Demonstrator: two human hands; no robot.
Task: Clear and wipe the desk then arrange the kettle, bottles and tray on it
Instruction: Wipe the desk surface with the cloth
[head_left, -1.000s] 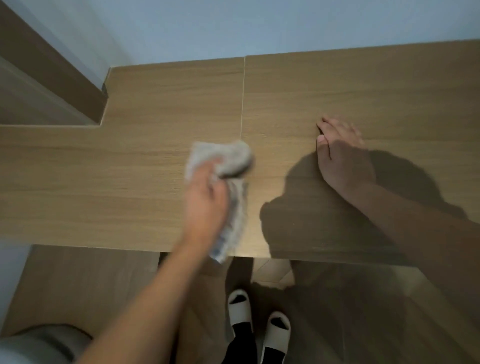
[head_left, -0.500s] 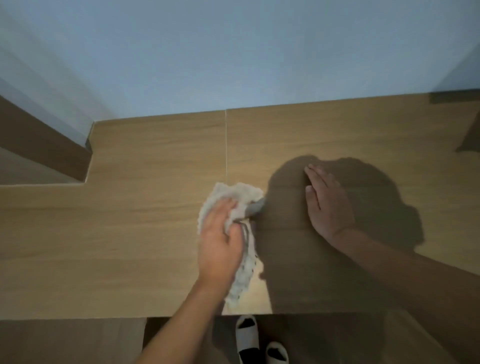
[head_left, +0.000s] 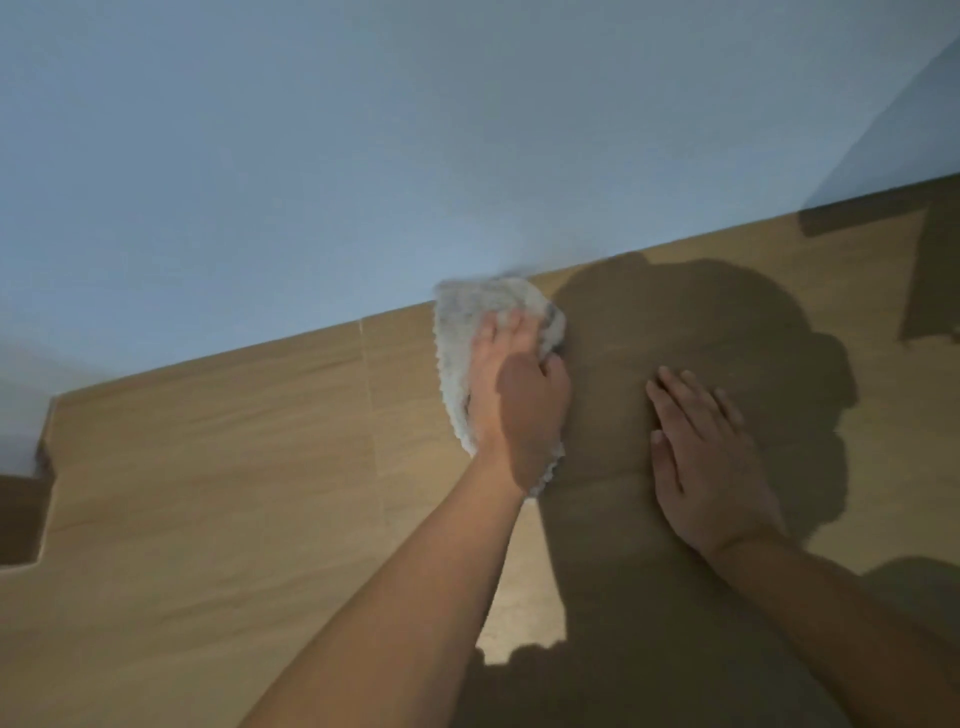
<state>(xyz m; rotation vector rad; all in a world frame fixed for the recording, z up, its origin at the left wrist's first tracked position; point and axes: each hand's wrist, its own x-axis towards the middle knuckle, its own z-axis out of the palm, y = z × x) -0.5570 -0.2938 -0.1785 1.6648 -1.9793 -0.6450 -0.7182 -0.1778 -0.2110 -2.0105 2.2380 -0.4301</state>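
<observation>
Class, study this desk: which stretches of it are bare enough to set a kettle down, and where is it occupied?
Bare: the desk left of the left hand and its cloth, out to the notched corner; also the top right of the right hand, toward the wall. Occupied: the middle, where both hands and the cloth lie close together.

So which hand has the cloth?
The left hand, gripping the cloth by the wall. The right hand lies flat and bare on the desk.

Prob. a home/bedroom: built-in wood-laminate desk (head_left: 208, 493) w/ plain pale-blue wall (head_left: 363, 156) behind.
</observation>
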